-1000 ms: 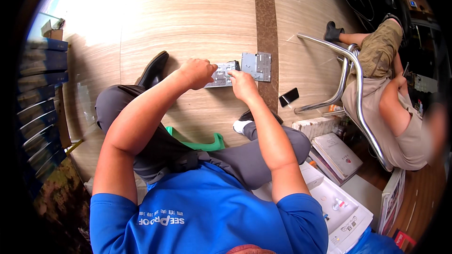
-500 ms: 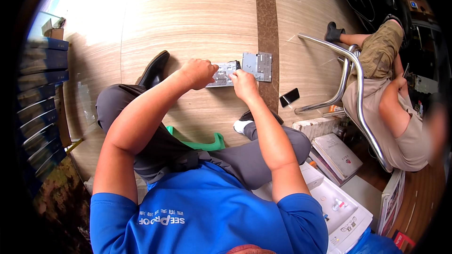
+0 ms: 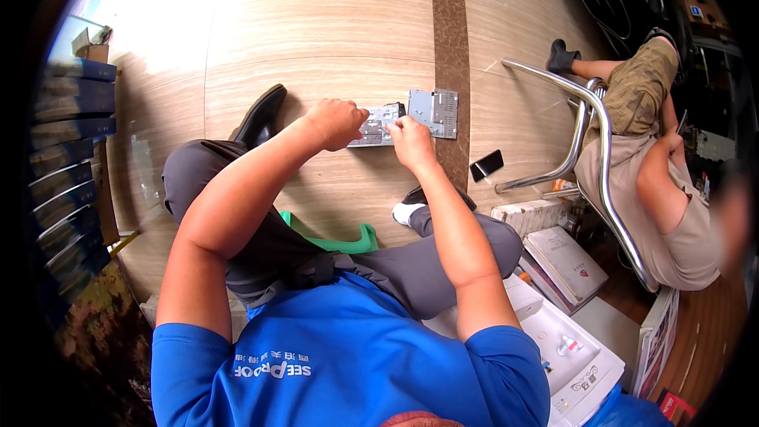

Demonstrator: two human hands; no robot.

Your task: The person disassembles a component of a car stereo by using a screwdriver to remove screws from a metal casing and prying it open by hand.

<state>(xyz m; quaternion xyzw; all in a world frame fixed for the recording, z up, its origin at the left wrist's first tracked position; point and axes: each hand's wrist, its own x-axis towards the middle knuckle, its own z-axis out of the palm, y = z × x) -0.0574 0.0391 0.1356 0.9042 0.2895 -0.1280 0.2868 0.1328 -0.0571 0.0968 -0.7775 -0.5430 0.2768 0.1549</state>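
Observation:
A flat grey metal mechanism (image 3: pixel 377 123), like the inside of a disc drive, lies on the floor in front of me. My left hand (image 3: pixel 338 124) is closed at its left end, fingers curled; what they grip is hidden. At the right end, my right hand (image 3: pixel 412 142) pinches the mechanism's edge between thumb and fingers. Just beyond that hand lies a flat grey metal plate (image 3: pixel 433 111) with slots along one side, apart from my fingers.
A black phone (image 3: pixel 486 165) lies on the floor to the right. Under me is a green plastic stool (image 3: pixel 348 242). A bent chrome chair frame (image 3: pixel 605 134) and a seated person (image 3: pixel 656 158) are at the right. Blue boxes (image 3: pixel 73 126) are stacked at the left.

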